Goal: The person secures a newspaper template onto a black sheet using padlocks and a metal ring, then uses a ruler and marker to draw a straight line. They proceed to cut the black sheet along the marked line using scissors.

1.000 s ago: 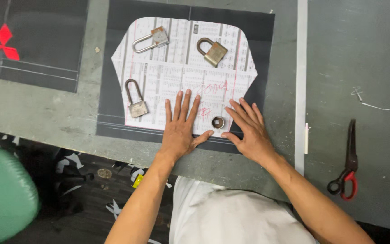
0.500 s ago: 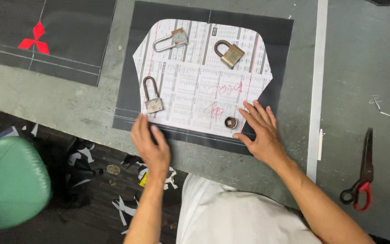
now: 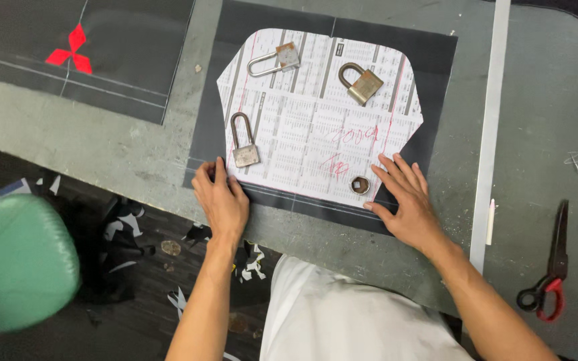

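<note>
even bright light, sharp, faint shadows

Left hand [image 3: 222,204] fingertips hidden at paper pattern [image 3: 316,127] corner, print on it too small to read, green stool [image 3: 18,264] blurred and edge-cut, black fabric [image 3: 560,7] cropped at top.

A cutting workshop: a scuffed grey bench [image 3: 122,147] carries dark fabric [image 3: 436,60], a padlock-weighted paper pattern [image 3: 302,127], and scissors [image 3: 550,267] at lower right.
</note>
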